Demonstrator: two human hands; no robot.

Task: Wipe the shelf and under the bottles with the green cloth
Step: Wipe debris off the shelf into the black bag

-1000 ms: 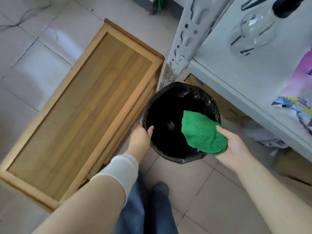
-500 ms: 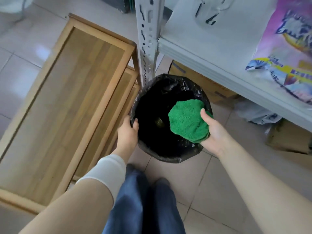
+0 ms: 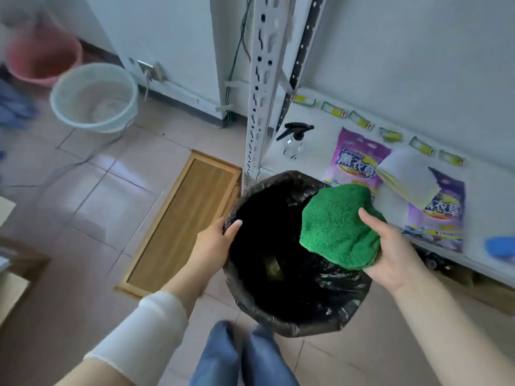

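Looking down through the head camera, we are gripping the rim of the black-lined bin (image 3: 306, 327) with our left hand (image 3: 214, 240), thumb hooked over the edge and fingers hidden behind the liner. Our right hand (image 3: 395, 252) is holding the green cloth (image 3: 337, 227), bunched, with the thumb pressing on top and the fingers curled beneath it. The cloth is hanging over the bin's right side, just in front of the white shelf (image 3: 312, 162) and not touching it. On the shelf a clear spray bottle (image 3: 294, 140) is standing upright near the metal post (image 3: 259, 87), with purple bags (image 3: 356, 160) lying flat beside it and a pale folded cloth (image 3: 407, 179) resting on them. A wooden tray (image 3: 189, 215) is lying on the tiled floor to the bin's left.
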